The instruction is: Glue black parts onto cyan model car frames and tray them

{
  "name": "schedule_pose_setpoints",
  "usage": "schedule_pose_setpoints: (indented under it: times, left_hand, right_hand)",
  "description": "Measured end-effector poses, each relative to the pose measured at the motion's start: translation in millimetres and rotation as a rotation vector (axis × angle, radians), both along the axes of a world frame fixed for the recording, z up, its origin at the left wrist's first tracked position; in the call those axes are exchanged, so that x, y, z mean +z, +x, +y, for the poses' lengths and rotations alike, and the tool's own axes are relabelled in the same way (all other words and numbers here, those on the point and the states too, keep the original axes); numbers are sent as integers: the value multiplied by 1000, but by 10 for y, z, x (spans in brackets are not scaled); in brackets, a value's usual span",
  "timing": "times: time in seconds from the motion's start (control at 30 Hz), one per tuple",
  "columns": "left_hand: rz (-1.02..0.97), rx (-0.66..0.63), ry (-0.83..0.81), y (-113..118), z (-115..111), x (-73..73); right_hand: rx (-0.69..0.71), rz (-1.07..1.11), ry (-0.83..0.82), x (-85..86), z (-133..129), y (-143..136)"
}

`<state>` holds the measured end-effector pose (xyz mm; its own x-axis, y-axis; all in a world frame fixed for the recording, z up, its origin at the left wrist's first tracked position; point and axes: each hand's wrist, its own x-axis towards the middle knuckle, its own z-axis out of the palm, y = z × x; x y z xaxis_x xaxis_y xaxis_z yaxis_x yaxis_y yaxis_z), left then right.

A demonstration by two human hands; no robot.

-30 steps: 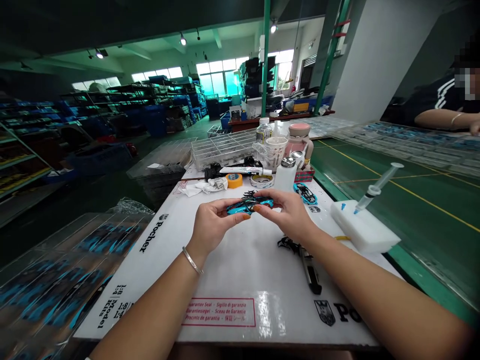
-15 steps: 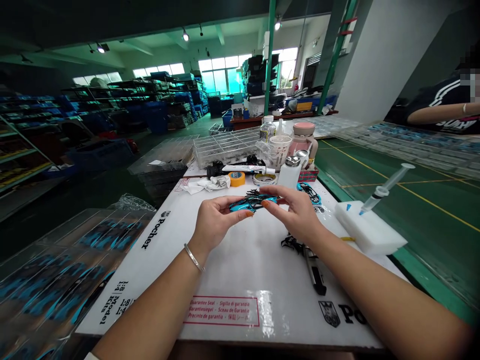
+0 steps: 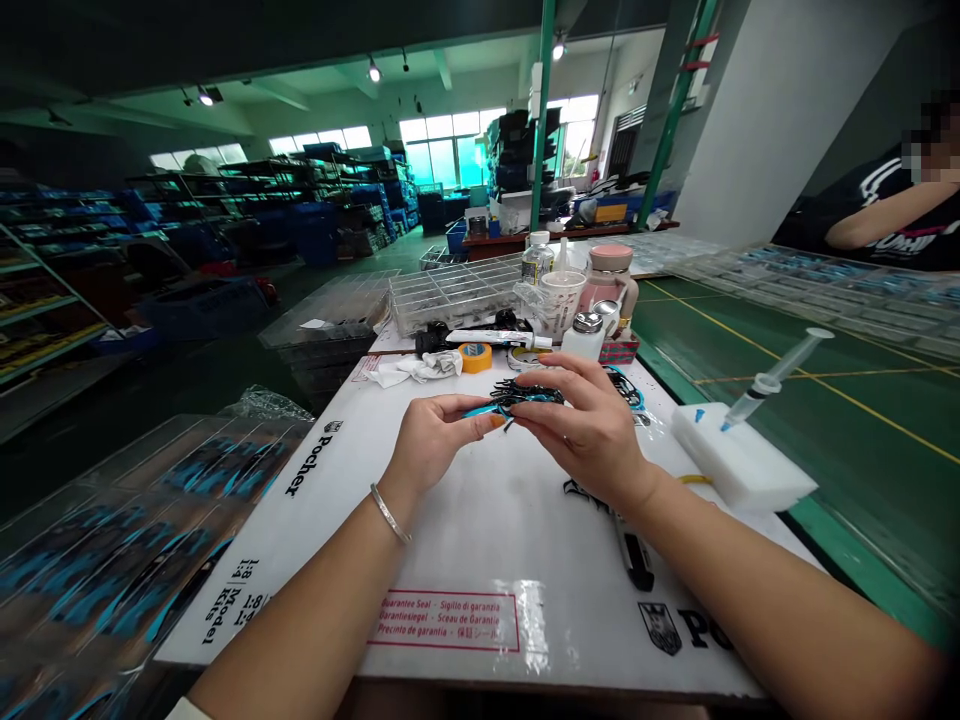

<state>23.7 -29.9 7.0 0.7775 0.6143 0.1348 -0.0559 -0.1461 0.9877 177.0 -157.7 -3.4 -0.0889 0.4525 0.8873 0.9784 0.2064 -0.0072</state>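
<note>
Between my two hands, above the white board (image 3: pixel 450 520), is a small blue and black part (image 3: pixel 517 394) with thin black pieces along its top. My left hand (image 3: pixel 435 435) pinches its left end between thumb and fingers. At its right end, my right hand (image 3: pixel 592 425) grips it, with the upper fingers bent over the top. Under my right wrist lies a black and silver cutter (image 3: pixel 634 555), beside black scraps (image 3: pixel 585 492). Another blue and black part (image 3: pixel 626 388) rests on the board behind my right hand.
Behind are orange tape (image 3: pixel 475 358), a crumpled tissue (image 3: pixel 416 370), a metal-capped bottle (image 3: pixel 583 338) and a pink-lidded cup (image 3: pixel 611 275). Right stands a foam block (image 3: pixel 742 455) with a syringe (image 3: pixel 780 375). Trays of blue parts (image 3: pixel 142 550) lie left. A person (image 3: pixel 892 210) sits far right.
The part has tilted, showing more of its black pieces and less blue. My right hand has turned, its fingers now curled over the part. The person at the far right has raised an arm.
</note>
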Motion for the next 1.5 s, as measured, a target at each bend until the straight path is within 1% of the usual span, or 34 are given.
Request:
schedule_pose_setpoints:
  times: [0.23,0.47,0.6,0.8,0.9,1.03,1.13,1.23,1.37,1.5]
  left_hand:
    - [13,-34,-34,1,27,-37]
    - [6,-81,-47,1,25,-58]
    - [27,-72,-54,2,14,-54]
    - [-7,-54,-32,11,50,-68]
    - [-33,-43,-25,18,75,-75]
    - [-67,-13,3,29,98,-89]
    - [-32,17,105,34,87,-96]
    - [-41,60,255,23,44,-85]
    - [-121,108,561,-20,-27,-37]
    - [-236,107,884,-50,-55,-5]
  right_hand:
    - [33,20,-55,19,0,-43]
    - [68,15,-66,46,4,-77]
    - [74,22,-55,50,9,-68]
    - [60,41,-67,33,16,-67]
    - [47,95,-64,48,-6,-57]
    - [19,278,-30,94,-54,6]
    - [1,444,-42,106,-63,77]
    - [15,581,-98,86,-40,128]
    - [24,677,-173,55,-12,144]
    - [33,709,-164,53,-24,129]
